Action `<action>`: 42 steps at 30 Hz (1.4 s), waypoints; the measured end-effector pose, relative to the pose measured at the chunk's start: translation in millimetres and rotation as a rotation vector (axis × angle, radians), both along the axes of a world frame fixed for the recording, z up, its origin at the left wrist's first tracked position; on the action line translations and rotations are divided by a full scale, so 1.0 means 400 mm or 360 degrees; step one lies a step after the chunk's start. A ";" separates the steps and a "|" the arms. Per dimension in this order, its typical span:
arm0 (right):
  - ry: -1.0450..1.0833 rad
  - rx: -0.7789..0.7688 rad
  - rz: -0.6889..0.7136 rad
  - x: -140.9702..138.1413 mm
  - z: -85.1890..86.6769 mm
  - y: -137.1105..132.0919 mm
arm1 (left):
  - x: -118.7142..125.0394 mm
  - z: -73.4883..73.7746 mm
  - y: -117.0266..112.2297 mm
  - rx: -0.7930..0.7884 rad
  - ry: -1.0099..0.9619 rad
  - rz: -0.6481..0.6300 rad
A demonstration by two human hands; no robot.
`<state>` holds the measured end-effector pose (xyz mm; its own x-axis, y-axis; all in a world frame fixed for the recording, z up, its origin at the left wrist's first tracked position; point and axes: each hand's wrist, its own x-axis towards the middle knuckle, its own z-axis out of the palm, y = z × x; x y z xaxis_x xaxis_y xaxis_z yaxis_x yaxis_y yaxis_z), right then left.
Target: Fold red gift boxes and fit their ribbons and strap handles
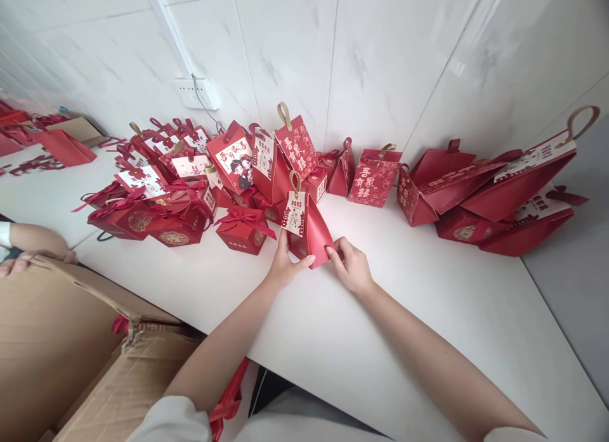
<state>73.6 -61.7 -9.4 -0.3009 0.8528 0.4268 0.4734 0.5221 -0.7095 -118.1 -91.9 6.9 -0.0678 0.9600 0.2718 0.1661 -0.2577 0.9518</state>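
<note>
A red triangular gift box [318,236] with a white printed tag and a gold loop on top stands tilted between my hands at the table's middle. My left hand [287,261] grips its lower left side, thumb across the front and fingers partly hidden behind. With thumb and fingertips, my right hand [349,263] pinches the box's right edge. Just left of it sits a smaller red box with a ribbon bow [242,229]. Behind the held box leans another red box with a picture of a couple [233,160].
Many red gift boxes crowd the white table [404,315] along the tiled wall, including a stack [499,188] at right. An open cardboard carton [128,366] stands front left, with another person's hand [40,258] on its rim. A wall socket [195,93] has a cable.
</note>
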 end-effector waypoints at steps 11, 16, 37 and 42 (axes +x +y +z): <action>-0.0005 0.0046 0.0087 0.008 -0.010 0.017 | -0.008 -0.023 0.004 0.0167 0.0036 0.0027; 0.0496 -0.0369 -0.0025 0.013 -0.029 0.059 | -0.018 -0.018 0.001 0.0323 -0.0126 0.0122; 0.0714 -0.0290 0.0134 0.021 -0.027 0.025 | -0.003 0.004 -0.012 0.0012 0.0050 -0.0137; 0.0614 0.0114 -0.0111 0.021 0.035 0.008 | -0.001 0.011 -0.015 0.0042 0.0086 -0.0079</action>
